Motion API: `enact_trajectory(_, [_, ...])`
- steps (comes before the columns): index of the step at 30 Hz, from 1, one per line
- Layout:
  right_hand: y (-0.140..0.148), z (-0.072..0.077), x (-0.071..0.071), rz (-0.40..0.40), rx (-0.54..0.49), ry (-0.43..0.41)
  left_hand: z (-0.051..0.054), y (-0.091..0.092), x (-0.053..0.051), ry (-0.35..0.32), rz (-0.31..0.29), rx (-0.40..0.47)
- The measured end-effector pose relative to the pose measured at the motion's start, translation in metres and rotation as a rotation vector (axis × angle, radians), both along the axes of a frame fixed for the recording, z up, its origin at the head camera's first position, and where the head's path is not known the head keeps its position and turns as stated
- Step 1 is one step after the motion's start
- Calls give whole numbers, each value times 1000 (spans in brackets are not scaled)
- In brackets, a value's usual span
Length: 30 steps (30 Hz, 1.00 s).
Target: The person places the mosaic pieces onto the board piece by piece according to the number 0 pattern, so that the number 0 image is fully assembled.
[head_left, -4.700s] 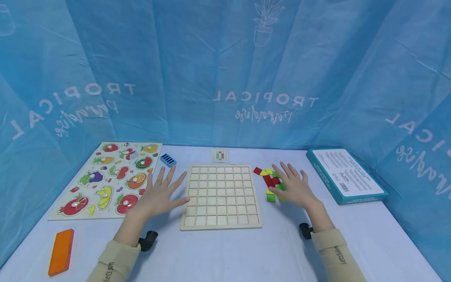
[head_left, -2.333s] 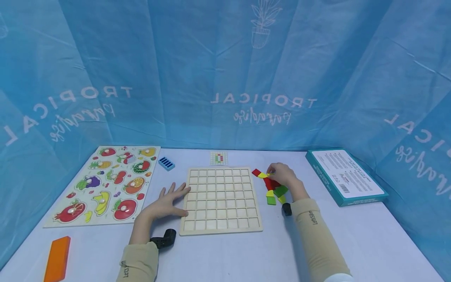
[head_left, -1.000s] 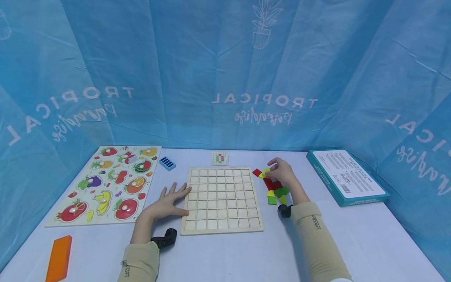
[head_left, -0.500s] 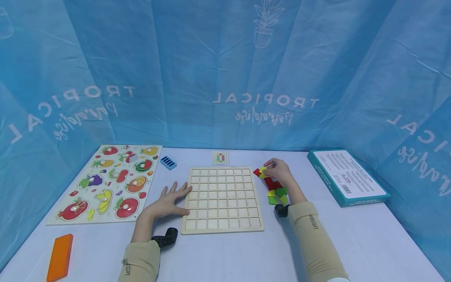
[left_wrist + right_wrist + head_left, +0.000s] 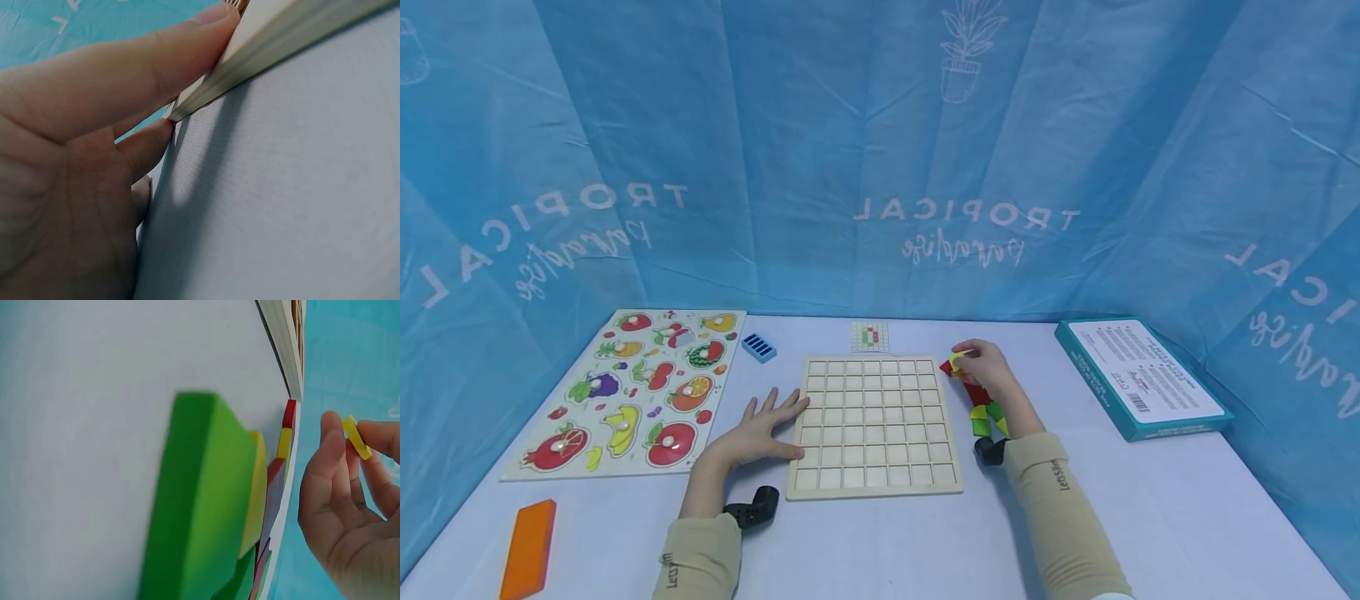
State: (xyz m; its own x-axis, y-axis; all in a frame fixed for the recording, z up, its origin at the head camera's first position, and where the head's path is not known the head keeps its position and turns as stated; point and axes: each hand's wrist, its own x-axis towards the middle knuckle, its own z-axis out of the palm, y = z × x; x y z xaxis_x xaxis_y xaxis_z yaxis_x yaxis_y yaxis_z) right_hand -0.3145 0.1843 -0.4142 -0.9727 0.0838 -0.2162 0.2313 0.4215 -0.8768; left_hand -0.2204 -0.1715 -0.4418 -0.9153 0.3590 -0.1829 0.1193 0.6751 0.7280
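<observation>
My left hand [image 5: 752, 435] lies at the left edge of a pale wooden grid board [image 5: 874, 427], fingers spread. Its thumb and fingertips touch the board's side in the left wrist view. My right hand [image 5: 988, 369] is above a small pile of coloured tiles to the right of the board. Between thumb and fingers it pinches a yellow tile [image 5: 356, 439], raised off the table. Below it lie red tiles [image 5: 976, 395], green tiles [image 5: 981, 427] and other yellow tiles [image 5: 252, 494]. The hand hides part of the pile in the head view.
Behind the board lies a small pattern card [image 5: 870, 337]. To the left are a fruit puzzle board [image 5: 647, 379], a blue slotted block [image 5: 758, 347] and an orange block [image 5: 528, 550]. A teal box [image 5: 1142, 379] stands at the right.
My left hand has come down from above the table to the board's edge. The right hand has reached into the pile, taken a yellow tile and shifted slightly left with it.
</observation>
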Motion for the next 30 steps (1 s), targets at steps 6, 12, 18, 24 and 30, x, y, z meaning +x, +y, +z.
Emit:
enact_trajectory(6, [-6, 0, 1, 10, 2, 19, 1, 0, 0, 6, -6, 2])
enact_trajectory(12, [-14, 1, 2, 44, -40, 50, 0, -1, 0, 12, -6, 1])
enact_trajectory(18, [-20, 0, 2, 75, -53, 57, -1, 0, 0, 9, -9, 1])
enact_trajectory(24, [-26, 1, 2, 97, -77, 39, 0, 0, 1, 6, -4, 6])
enact_trajectory(30, [-30, 5, 2, 99, -74, 17, 0, 0, 0, 6, 0, -1])
